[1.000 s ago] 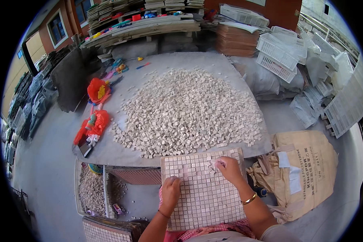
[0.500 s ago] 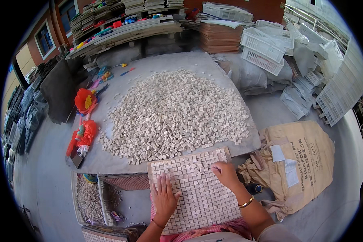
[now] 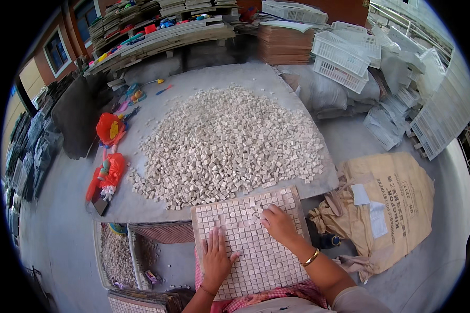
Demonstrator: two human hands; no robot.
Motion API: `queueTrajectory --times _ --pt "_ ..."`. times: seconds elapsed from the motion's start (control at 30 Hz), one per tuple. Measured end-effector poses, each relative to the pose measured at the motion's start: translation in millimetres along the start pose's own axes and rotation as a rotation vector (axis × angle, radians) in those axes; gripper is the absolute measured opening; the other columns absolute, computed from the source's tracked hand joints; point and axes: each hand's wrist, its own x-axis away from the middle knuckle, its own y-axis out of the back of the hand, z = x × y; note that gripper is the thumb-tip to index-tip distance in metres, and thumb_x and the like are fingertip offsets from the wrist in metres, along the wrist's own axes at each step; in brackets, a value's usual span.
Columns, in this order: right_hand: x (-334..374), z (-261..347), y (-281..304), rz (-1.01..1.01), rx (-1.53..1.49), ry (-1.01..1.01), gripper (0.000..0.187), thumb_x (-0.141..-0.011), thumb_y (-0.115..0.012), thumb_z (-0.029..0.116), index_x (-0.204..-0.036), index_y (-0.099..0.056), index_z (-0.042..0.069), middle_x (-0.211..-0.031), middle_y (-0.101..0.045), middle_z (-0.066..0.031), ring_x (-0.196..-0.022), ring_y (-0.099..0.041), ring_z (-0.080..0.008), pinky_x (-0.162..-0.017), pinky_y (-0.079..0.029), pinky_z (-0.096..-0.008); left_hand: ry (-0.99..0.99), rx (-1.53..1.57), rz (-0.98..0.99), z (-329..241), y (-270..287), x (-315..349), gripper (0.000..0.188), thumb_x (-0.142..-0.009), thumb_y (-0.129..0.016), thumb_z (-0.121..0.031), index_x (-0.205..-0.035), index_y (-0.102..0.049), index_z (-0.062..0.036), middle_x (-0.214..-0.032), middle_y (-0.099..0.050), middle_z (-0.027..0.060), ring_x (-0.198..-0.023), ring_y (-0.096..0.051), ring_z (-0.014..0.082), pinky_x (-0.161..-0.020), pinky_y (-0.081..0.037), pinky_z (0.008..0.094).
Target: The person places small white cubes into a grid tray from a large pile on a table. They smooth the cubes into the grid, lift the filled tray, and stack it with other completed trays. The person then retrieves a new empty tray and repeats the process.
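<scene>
A gridded board (image 3: 261,279) filled with rows of small square stone tiles rests across my lap, its far edge against the table. My left hand (image 3: 216,261) lies flat on the tiles at the board's left side, fingers stretched out. Near the upper right of the board, my right hand (image 3: 279,225) has its fingers curled together and their tips down at the tiles. Whatever is between those fingertips is hidden. A few loose tiles (image 3: 255,213) lie on top of the grid just left of them. Beyond the board spreads a large heap of pale stone tiles (image 3: 230,146).
The heap lies on a grey table (image 3: 141,208). Red plastic bags (image 3: 109,128) and toys line its left edge. A white bin of tile pieces (image 3: 117,255) stands below left. To the right lies a tan sack (image 3: 386,208), with white crates (image 3: 342,60) behind.
My right hand has moved left over the board to the loose tiles. My left hand stays flat on the board with little shift.
</scene>
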Motion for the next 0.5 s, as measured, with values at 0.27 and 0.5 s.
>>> queueTrajectory --times 0.27,0.5 --pt "2.1 -5.3 -6.0 -0.016 -0.058 0.011 0.02 -0.078 -0.068 0.009 -0.096 -0.062 0.004 -0.089 -0.063 -0.0116 -0.083 -0.061 -0.0312 -0.07 -0.051 -0.038 -0.118 0.117 -0.237 -17.9 12.0 -30.8 0.072 -0.077 -0.071 -0.027 -0.137 -0.039 -0.0035 -0.14 -0.041 0.0182 -0.132 -0.035 0.0368 -0.109 -0.024 0.0528" --pt "-9.2 -3.1 17.8 -0.042 -0.328 -0.158 0.011 -0.08 -0.065 0.005 -0.092 -0.066 0.004 -0.08 -0.067 -0.0123 -0.07 -0.065 -0.0249 -0.064 -0.051 -0.0312 -0.162 0.258 -0.329 -44.6 -5.7 -113.3 0.019 -0.074 -0.069 -0.011 -0.089 -0.062 -0.002 -0.084 -0.061 0.0124 -0.083 -0.056 0.0322 -0.073 -0.046 0.0418"
